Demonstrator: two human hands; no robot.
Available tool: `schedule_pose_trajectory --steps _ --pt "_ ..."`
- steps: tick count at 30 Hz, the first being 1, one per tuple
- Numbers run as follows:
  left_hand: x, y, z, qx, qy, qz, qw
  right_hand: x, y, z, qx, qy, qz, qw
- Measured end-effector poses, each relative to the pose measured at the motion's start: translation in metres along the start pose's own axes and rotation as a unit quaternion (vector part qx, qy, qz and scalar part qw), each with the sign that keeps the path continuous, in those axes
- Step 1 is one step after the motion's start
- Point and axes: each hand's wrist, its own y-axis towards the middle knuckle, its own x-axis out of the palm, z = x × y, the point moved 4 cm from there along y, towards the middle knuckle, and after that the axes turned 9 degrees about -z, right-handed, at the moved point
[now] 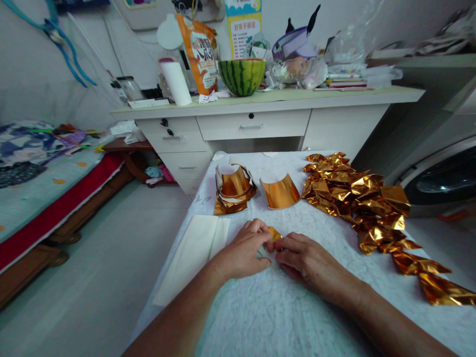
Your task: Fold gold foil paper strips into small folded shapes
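Between my two hands, just above the cloth-covered table (253,317), is a small piece of gold foil paper (274,233), mostly hidden by the fingers. My left hand (249,250) pinches its left side, thumb below and fingers curled over. My right hand (305,260) closes on its right side with bent fingers. Beyond the hands lies a curved gold sheet (280,192). Left of that sits a curled stack of gold and white sheets (234,186). A pile of folded gold foil pieces (345,193) spreads along the right side. Pale flat paper (195,248) lies beside my left forearm.
A white desk (253,124) stands behind the table, bearing a cut watermelon (242,77), an orange pouch (201,57) and a white roll (176,83). At the left is a bed (55,198); at the right, a front-loading washing machine (446,168).
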Motion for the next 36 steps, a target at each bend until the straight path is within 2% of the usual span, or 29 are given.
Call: schedule_pose_trajectory --steps 6,16,28,36 --pt "-0.001 -0.001 0.002 -0.012 -0.009 -0.039 0.999 -0.003 0.000 0.000 0.004 0.022 0.001 1.000" --pt "0.000 0.000 0.001 -0.007 -0.016 -0.015 1.000 0.004 0.000 0.006 0.037 0.061 0.020 0.997" --pt "0.000 0.002 0.002 -0.020 -0.010 0.008 1.000 0.006 -0.005 0.014 0.101 0.179 0.054 0.977" --pt "0.004 0.003 0.001 -0.024 -0.008 0.045 0.999 0.011 0.001 0.015 0.116 0.165 0.073 0.977"
